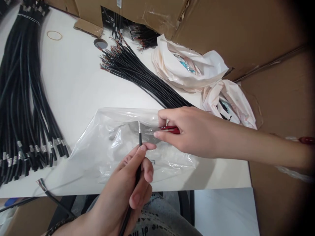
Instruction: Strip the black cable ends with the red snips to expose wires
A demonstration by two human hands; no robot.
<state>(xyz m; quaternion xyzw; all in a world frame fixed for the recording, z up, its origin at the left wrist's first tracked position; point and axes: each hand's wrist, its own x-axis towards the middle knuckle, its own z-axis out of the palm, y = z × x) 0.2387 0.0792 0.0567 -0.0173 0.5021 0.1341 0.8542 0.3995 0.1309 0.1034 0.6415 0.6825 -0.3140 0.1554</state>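
Holding the black cable [140,139] steady helps; left hand [126,179] pinches it below its silvery end [139,127]; right hand [190,131] grips the red-handled tool [174,129] nearby.

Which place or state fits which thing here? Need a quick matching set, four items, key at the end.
Things
1. Tool
2. Clear bag
3. Tied bundle
4. Held cable

Places and states
A. silvery tip, in the left hand
B. far left of the picture, white tie near its top
C. red, in the right hand
D. spread on the table, partly hidden by the hands

Pairs: 1-C, 2-D, 3-B, 4-A
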